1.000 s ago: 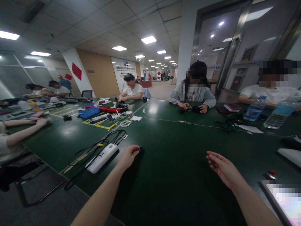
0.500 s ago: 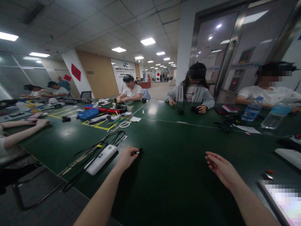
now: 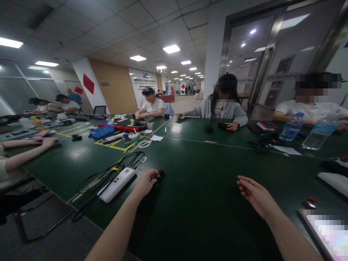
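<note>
My left hand [image 3: 146,182] is at the middle of the green table [image 3: 195,203], its thumb and fingers closed on a small black object [image 3: 161,174]. Too little of that object shows to tell its kind. Just left of this hand lies a white power bank-like case [image 3: 118,184] marked "2", with black cables [image 3: 108,175] beside and across it. My right hand [image 3: 254,194] hovers or rests over the table on the right, fingers stretched out and holding nothing. Nearest to it is a small red-topped item [image 3: 311,202].
A bright-screened device [image 3: 326,232] lies at the lower right. Two water bottles [image 3: 291,127] stand farther back. A blue basket [image 3: 102,131] sits among cables and tools at the back left. Co-workers sit around the table; one wears a striped shirt [image 3: 202,108].
Both my hands stay almost where they were. Across the table, the co-worker in the striped shirt has reached an arm out toward the left of the view.
</note>
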A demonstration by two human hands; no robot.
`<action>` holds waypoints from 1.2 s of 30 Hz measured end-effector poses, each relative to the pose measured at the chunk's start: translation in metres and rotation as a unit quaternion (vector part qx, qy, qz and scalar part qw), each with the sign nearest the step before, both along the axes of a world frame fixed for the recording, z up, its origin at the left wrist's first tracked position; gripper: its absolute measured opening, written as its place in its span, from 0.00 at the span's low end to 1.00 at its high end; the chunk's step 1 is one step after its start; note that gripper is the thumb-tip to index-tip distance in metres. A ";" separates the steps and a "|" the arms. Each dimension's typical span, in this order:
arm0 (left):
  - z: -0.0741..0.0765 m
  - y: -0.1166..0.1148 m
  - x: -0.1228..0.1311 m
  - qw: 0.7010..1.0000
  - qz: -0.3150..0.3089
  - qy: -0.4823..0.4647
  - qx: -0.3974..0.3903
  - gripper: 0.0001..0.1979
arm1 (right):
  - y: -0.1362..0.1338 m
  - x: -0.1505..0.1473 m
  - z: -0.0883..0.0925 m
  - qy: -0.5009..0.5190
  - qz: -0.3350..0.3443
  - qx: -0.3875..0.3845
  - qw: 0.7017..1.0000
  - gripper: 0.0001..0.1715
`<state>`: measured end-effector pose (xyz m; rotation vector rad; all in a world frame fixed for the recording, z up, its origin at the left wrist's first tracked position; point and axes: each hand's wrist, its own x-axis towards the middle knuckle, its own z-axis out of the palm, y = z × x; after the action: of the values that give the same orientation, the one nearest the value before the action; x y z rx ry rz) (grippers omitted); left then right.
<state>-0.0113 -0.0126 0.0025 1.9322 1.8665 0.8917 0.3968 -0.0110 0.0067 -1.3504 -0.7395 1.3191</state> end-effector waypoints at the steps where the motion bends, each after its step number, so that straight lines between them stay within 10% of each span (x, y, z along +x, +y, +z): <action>1: 0.001 0.000 0.000 1.000 0.007 0.003 -0.002 0.13 | -0.001 -0.001 0.001 -0.001 -0.003 -0.002 1.000 0.11; 19: 0.001 0.008 -0.004 0.983 0.164 0.086 0.002 0.10 | 0.002 0.001 -0.004 0.019 0.004 -0.001 1.000 0.11; 36: -0.009 0.012 -0.012 0.984 0.138 0.108 0.034 0.09 | 0.001 0.000 -0.001 0.017 -0.001 -0.010 1.000 0.11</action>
<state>-0.0231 -0.0002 -0.0070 1.9035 2.3016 0.8612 0.3970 -0.0096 0.0056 -1.3422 -0.7023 1.3476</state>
